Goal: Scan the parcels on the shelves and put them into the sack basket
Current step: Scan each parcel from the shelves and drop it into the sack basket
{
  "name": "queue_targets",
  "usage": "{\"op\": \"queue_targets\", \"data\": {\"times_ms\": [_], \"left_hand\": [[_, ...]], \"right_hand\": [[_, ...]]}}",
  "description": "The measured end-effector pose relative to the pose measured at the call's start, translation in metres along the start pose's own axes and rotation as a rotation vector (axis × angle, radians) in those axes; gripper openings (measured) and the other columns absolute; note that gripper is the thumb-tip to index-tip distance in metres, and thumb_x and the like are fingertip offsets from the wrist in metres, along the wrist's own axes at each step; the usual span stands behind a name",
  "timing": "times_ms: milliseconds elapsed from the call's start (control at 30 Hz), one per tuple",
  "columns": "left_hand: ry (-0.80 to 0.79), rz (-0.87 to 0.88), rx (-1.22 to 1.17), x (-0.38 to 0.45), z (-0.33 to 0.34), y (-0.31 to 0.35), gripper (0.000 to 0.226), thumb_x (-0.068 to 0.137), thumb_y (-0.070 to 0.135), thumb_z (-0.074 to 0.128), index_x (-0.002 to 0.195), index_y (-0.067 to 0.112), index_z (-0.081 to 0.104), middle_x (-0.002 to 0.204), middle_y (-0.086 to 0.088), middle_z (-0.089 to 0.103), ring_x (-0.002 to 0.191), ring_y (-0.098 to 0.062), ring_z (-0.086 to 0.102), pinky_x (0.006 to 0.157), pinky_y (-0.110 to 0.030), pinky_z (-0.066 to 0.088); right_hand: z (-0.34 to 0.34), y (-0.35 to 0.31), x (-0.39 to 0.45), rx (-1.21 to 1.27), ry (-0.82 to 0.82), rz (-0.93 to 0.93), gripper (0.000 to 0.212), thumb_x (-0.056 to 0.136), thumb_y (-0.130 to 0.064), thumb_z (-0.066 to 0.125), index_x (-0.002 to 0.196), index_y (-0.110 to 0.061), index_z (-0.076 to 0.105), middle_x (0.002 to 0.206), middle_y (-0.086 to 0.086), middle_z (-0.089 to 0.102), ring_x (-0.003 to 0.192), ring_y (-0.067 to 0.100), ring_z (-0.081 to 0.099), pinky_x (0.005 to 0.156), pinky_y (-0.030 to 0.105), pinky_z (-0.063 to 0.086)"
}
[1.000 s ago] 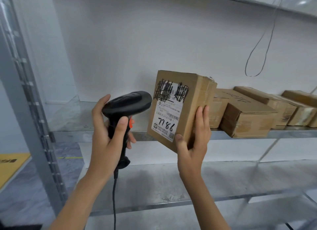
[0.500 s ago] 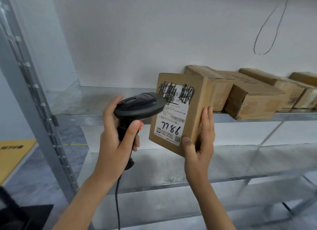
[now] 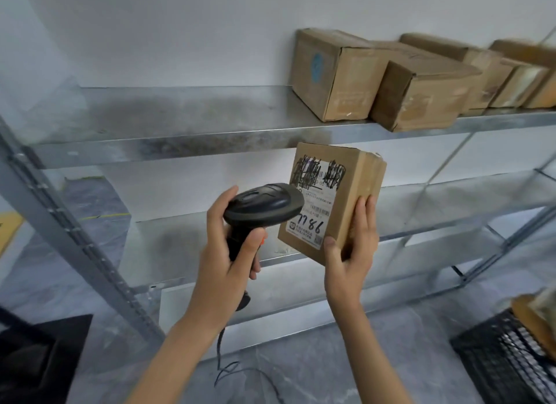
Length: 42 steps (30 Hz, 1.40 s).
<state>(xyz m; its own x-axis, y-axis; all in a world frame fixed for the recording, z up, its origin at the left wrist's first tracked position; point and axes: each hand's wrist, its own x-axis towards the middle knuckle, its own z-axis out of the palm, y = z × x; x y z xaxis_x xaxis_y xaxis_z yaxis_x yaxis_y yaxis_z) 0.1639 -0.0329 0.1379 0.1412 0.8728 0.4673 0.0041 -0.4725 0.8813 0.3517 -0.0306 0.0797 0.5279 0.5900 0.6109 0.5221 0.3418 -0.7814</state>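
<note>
Scanner (image 3: 264,206) and parcel (image 3: 334,199) are held up side by side in front of the shelves (image 3: 186,138).

On the left, the left hand (image 3: 224,253) is wrapped round the black handle of the scanner, and a fingertip lies by the orange button. The head of the scanner is pointed toward 3 o'clock, right at the parcel, and its front edge is seen just over the white label (image 3: 313,211).

On the right, the parcel is gripped at its low right corner by the right hand (image 3: 350,250). The thumb is pressed on the front face and the fingers are laid up the side. The parcel is held up on end, with its long side running from 12 to 6 o'clock, tipped a little. The label face is turned toward 9 o'clock, to the scanner. It is in the air, below the top shelf, and no shelf is touched.

More parcels (image 3: 337,75) are left in a row on the top shelf, at about 1 o'clock from the hands.

The black sack basket (image 3: 505,364) is seen low at 4 o'clock, nearer the right hand, so a drop from that hand looks likely once the label is read.
</note>
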Motion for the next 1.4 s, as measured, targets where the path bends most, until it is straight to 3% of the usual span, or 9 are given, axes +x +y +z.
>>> {"op": "queue_targets", "data": {"times_ms": [67, 267, 400, 500, 667, 867, 1033, 1400], "left_hand": [[-0.013, -0.025, 0.001, -0.009, 0.007, -0.007, 0.05, 0.09, 0.055, 0.057, 0.134, 0.065, 0.035, 0.093, 0.006, 0.067, 0.056, -0.018, 0.057, 0.054, -0.027, 0.051], [-0.038, -0.074, 0.011, -0.021, 0.023, -0.019, 0.052, 0.092, 0.057, 0.056, 0.138, 0.062, 0.032, 0.092, 0.009, 0.066, 0.056, -0.013, 0.057, 0.053, -0.025, 0.051], [-0.023, -0.089, 0.009, -0.025, 0.03, -0.02, 0.052, 0.092, 0.056, 0.055, 0.137, 0.063, 0.032, 0.09, 0.006, 0.066, 0.057, -0.014, 0.057, 0.054, -0.026, 0.052], [-0.023, -0.099, 0.011, -0.029, 0.036, -0.019, 0.052, 0.091, 0.058, 0.054, 0.137, 0.063, 0.032, 0.086, 0.005, 0.065, 0.056, -0.014, 0.057, 0.055, -0.025, 0.052], [-0.032, -0.119, 0.014, -0.037, 0.045, -0.02, 0.049, 0.089, 0.059, 0.054, 0.133, 0.067, 0.033, 0.083, 0.005, 0.064, 0.055, -0.011, 0.056, 0.053, -0.023, 0.051], [-0.048, -0.117, 0.038, -0.039, 0.053, -0.022, 0.05, 0.091, 0.058, 0.054, 0.134, 0.066, 0.032, 0.083, 0.006, 0.067, 0.053, -0.011, 0.057, 0.052, -0.027, 0.053], [-0.068, -0.112, 0.07, -0.038, 0.063, -0.024, 0.051, 0.091, 0.059, 0.053, 0.135, 0.067, 0.029, 0.083, 0.009, 0.067, 0.054, -0.012, 0.058, 0.051, -0.03, 0.055], [-0.169, -0.091, 0.083, -0.026, 0.137, -0.029, 0.051, 0.092, 0.057, 0.053, 0.137, 0.065, 0.029, 0.081, 0.008, 0.066, 0.056, -0.013, 0.059, 0.054, -0.03, 0.056]], "right_hand": [[-0.004, 0.006, -0.002, -0.034, 0.008, 0.009, 0.078, 0.08, -0.026, 0.051, 0.155, -0.034, 0.03, 0.165, -0.012, 0.021, 0.136, 0.013, 0.035, 0.11, 0.022, 0.028], [-0.013, 0.015, -0.01, -0.095, 0.025, 0.043, 0.079, 0.08, -0.028, 0.05, 0.154, -0.041, 0.027, 0.165, -0.014, 0.021, 0.134, 0.022, 0.037, 0.109, 0.053, 0.035], [-0.015, 0.017, -0.013, -0.104, 0.023, 0.077, 0.079, 0.08, -0.03, 0.05, 0.155, -0.042, 0.027, 0.164, -0.017, 0.021, 0.136, 0.024, 0.035, 0.109, 0.058, 0.035], [-0.015, 0.019, -0.016, -0.1, 0.033, 0.107, 0.078, 0.08, -0.031, 0.05, 0.155, -0.038, 0.029, 0.164, -0.018, 0.02, 0.139, 0.019, 0.032, 0.112, 0.054, 0.033], [-0.019, 0.025, -0.018, -0.087, 0.033, 0.132, 0.08, 0.079, -0.029, 0.051, 0.155, -0.039, 0.03, 0.164, -0.019, 0.02, 0.137, 0.005, 0.029, 0.112, 0.034, 0.029], [-0.027, 0.033, -0.018, -0.068, 0.04, 0.168, 0.077, 0.081, -0.03, 0.051, 0.154, -0.044, 0.029, 0.164, -0.02, 0.02, 0.139, 0.003, 0.028, 0.108, 0.024, 0.025], [-0.037, 0.042, -0.016, -0.068, 0.048, 0.204, 0.077, 0.081, -0.03, 0.051, 0.154, -0.042, 0.03, 0.163, -0.022, 0.019, 0.138, 0.001, 0.027, 0.11, 0.028, 0.026], [-0.113, 0.076, 0.006, -0.12, 0.097, 0.297, 0.078, 0.08, -0.034, 0.049, 0.155, -0.04, 0.03, 0.162, -0.025, 0.019, 0.134, 0.005, 0.032, 0.107, 0.022, 0.025]]}}
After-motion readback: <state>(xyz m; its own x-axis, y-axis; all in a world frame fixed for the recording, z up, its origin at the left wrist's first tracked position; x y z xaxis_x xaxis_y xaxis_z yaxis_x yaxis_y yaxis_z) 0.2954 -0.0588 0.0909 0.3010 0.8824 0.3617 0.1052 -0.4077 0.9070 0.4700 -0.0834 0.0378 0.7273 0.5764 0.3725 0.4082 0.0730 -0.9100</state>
